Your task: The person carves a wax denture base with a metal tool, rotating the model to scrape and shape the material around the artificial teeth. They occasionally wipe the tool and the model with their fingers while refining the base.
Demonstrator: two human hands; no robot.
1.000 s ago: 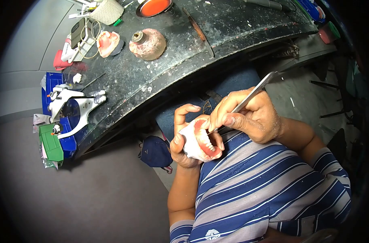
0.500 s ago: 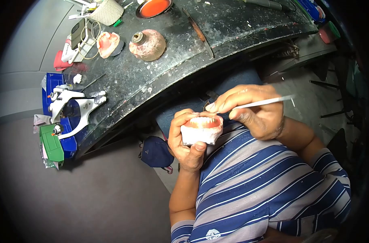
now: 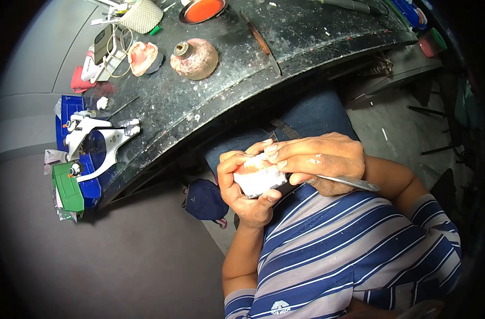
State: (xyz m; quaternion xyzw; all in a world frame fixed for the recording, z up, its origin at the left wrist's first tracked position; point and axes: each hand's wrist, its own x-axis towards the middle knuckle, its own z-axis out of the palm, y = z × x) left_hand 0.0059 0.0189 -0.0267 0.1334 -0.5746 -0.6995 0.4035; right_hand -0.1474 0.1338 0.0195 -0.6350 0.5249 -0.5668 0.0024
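My left hand point(image 3: 236, 194) is wrapped around a white plaster dental cast point(image 3: 258, 183), with its thumb under the base. Pink wax point(image 3: 251, 164) covers the upper part of the cast; the teeth on it are mostly hidden by fingers and glare. My right hand point(image 3: 330, 159) has its fingertips against the cast's upper right side. Held in that same hand, a slim metal carving tool point(image 3: 357, 183) points away from the cast to the right. Both hands are over my lap, in front of the bench edge.
On the dark workbench point(image 3: 221, 87) are a wax-smeared spirit lamp point(image 3: 195, 61), another pink wax-covered cast point(image 3: 143, 57), a wooden-handled knife point(image 3: 261, 42) and a dish of red wax point(image 3: 202, 9). A white articulator point(image 3: 109, 143) sits by blue and green boxes point(image 3: 68, 189). Below is a backpack point(image 3: 205, 199).
My right hand has moved down and left onto the cast, and the carving tool has swung to slope downward. The cast is tilted now, its teeth covered by my fingers.
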